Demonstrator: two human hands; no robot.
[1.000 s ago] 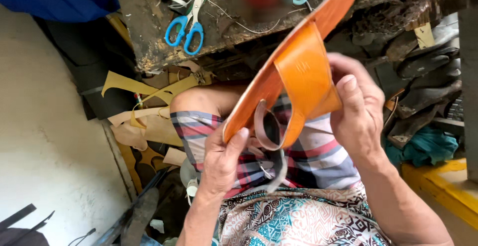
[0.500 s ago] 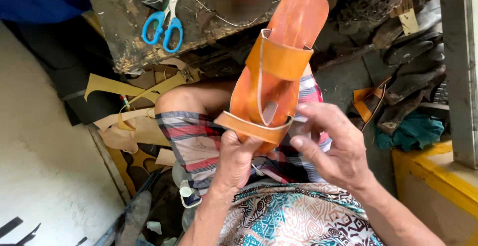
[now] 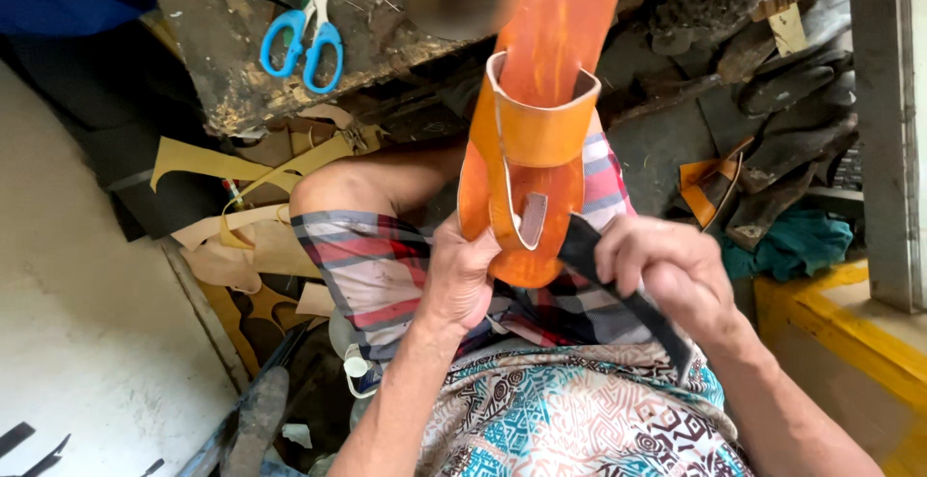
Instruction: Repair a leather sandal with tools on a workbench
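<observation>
Head view looks down onto a seated person's lap. Left hand (image 3: 462, 279) closes around the near left edge of an orange leather sandal (image 3: 531, 139), thumb lying on the sole face, fingers wrapped behind and out of sight. Sandal stands nearly upright above the plaid shorts (image 3: 386, 265), toe pointing far toward the workbench (image 3: 232, 52); a wide orange strap (image 3: 541, 129) crosses the sole at mid-length. Right hand (image 3: 666, 279) is curled shut on a black strip (image 3: 628, 294), which runs from the sandal's near right edge down across the patterned shirt (image 3: 570, 419). How the strip meets the sandal is hidden behind the sole. A blurred patch covers an object on the bench just left of the sandal's toe. Blue-handled scissors (image 3: 304, 38) lie on the bench, well apart to the left. Tan leather offcuts (image 3: 251, 207) crowd the floor at left; dark soles (image 3: 782, 120) stack at right. Open room lies between the two forearms.
</observation>
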